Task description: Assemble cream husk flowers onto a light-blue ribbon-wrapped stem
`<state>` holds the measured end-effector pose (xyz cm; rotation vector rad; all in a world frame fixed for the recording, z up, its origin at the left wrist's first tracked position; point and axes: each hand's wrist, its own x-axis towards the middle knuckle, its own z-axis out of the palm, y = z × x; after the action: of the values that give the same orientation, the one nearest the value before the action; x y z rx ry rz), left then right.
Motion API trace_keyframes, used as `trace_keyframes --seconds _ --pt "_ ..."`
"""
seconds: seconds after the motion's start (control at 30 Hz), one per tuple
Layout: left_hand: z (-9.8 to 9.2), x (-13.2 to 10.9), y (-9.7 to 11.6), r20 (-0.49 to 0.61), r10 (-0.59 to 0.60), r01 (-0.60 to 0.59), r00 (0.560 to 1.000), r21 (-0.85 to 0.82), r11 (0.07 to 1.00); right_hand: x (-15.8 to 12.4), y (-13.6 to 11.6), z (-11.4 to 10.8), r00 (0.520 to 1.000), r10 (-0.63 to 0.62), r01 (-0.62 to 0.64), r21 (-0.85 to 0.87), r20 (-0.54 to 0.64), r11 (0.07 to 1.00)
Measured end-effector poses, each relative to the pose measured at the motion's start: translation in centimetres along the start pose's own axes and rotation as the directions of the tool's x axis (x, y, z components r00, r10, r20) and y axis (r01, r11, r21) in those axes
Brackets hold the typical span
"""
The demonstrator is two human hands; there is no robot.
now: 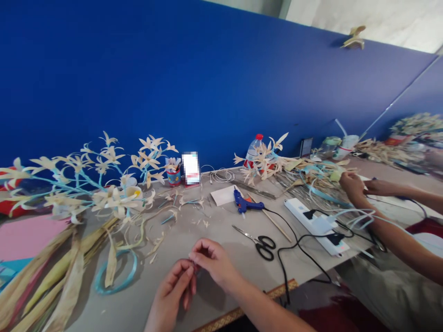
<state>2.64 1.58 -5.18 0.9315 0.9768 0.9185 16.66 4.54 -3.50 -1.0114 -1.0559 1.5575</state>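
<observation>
Over the near part of the table [194, 233], the left hand [176, 282] and the right hand [215, 263] meet at their fingertips, each drawn into a narrow pinch. Between them is a small piece [194, 266], so covered by the fingers that I cannot tell what it is. Scissors [257, 240] with black handles lie to the right of the hands, blades pointing up and left. Beyond them are a blue glue gun [247, 204], a white card [221, 197] partly under its tip, and a thin stick [279, 226]. Farther right lies a power strip [296, 211] with plugs and cables in it. On the left side, a light blue coil [98, 281] lies near the left hand, with long dry husks [79, 272] beside it and one strip across its ring. Pale flowers [119, 203] on blue stems spread behind, and scraps [157, 244] are scattered between them and the hands. By the blue wall [138, 74] stand a pen cup [173, 178], a phone [191, 168] with its screen blurred out, and a red-capped bottle [254, 150] behind more flowers. At the right, a co-worker's hands [352, 186] are busy near another heap of husks
</observation>
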Motion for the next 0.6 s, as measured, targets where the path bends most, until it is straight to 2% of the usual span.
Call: trace_keyframes --seconds 0.2,0.37,0.5,0.6 --pt "0.5 -0.2 -0.2 0.031 -0.044 0.044 0.999 -0.027 0.999 0.1 -0.5 -0.4 0.999 -0.034 0.032 -0.045 -0.027 0.998" --pt "0.6 -0.4 0.4 -0.056 -0.044 0.042 0.997 -0.04 0.998 0.3 -0.6 -0.5 0.996 -0.088 0.085 -0.231 -0.004 0.969" --pt "0.6 -0.5 0.9 -0.068 -0.038 0.037 0.997 -0.016 0.999 0.5 -0.2 -0.5 0.995 -0.096 0.098 -0.226 0.02 0.969" --pt "0.4 -0.4 1.0 -0.042 -0.043 0.043 0.998 0.002 0.999 0.8 0.3 -0.6 0.993 -0.121 0.115 -0.196 -0.016 0.974"
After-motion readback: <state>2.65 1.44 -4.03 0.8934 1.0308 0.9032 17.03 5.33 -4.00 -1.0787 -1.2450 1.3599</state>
